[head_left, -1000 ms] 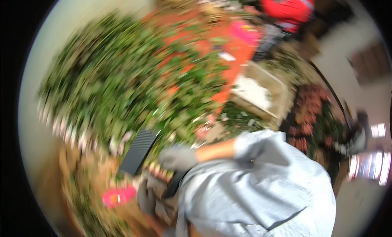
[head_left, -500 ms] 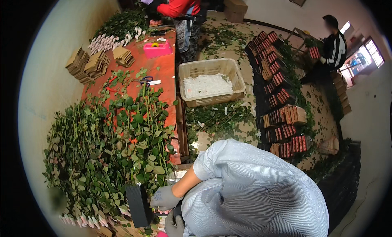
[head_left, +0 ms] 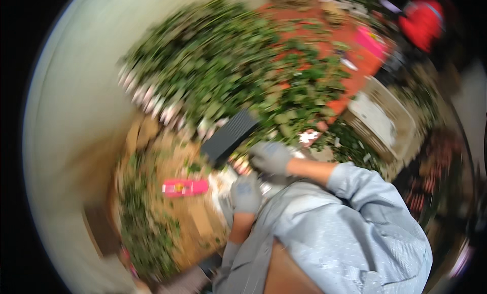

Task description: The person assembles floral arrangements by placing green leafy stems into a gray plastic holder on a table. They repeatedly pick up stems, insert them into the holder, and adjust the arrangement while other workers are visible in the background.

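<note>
The picture is smeared by motion. My right hand [head_left: 271, 157], in a grey glove, lies at the near edge of a big heap of leafy green stems [head_left: 238, 71]. It sits just right of a black ribbed flat block [head_left: 228, 137], and the blur hides whether it touches the block. My left hand [head_left: 247, 192], also in a grey glove, is lower and closer to my body, over something pale on the brown bench [head_left: 177, 157]. Its grip is unclear. A pink flat object [head_left: 185, 187] lies on the bench to the left of my left hand.
The stems cover a red table [head_left: 355, 61]. A beige crate [head_left: 380, 119] with white contents stands to the right. A person in a red top [head_left: 421, 23] works at the far end. More green cuttings [head_left: 144, 233] lie at lower left beside a pale wall [head_left: 66, 142].
The view has swung down and left, and the heap now fills the top. The black block has shifted from left of my right hand to up beside it. The pink object is back in view.
</note>
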Tool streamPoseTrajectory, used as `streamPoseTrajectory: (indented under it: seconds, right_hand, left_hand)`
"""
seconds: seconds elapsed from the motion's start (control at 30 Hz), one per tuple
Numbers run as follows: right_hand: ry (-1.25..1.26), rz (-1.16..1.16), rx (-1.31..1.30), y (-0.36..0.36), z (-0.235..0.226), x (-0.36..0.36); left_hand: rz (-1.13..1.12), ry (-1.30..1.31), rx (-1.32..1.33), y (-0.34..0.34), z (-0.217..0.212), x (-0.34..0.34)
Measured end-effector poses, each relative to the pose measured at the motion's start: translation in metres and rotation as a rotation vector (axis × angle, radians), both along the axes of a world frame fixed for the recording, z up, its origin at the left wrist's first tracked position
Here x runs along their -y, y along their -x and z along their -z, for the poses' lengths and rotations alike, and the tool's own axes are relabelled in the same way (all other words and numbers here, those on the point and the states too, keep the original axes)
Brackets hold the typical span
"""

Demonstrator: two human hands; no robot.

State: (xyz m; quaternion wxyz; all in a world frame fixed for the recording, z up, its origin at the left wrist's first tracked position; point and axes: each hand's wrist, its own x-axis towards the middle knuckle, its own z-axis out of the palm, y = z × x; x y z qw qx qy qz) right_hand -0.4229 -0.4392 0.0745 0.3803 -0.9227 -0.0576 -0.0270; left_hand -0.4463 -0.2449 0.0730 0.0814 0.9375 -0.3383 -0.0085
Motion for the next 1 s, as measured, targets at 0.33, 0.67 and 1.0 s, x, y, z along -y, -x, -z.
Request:
streamPoseTrajectory:
  seconds: [0.33, 0.67, 1.0]
  right_hand:
    - [0.184, -0.535, -0.242, -0.046, 0.002, 0.0]
    - [0.678, -0.733, -0.218, -0.095, 0.049, -0.035]
    - [0.165, -0.48, 0.037, -0.067, -0.006, -0.002]
  left_hand:
    - [-0.228, 0.115, -0.038, 0.041, -0.002, -0.029]
    - [-0.25, 0.155, -0.021, 0.038, 0.006, -0.03]
    - [-0.263, 0.199, -0.062, 0.032, -0.007, -0.031]
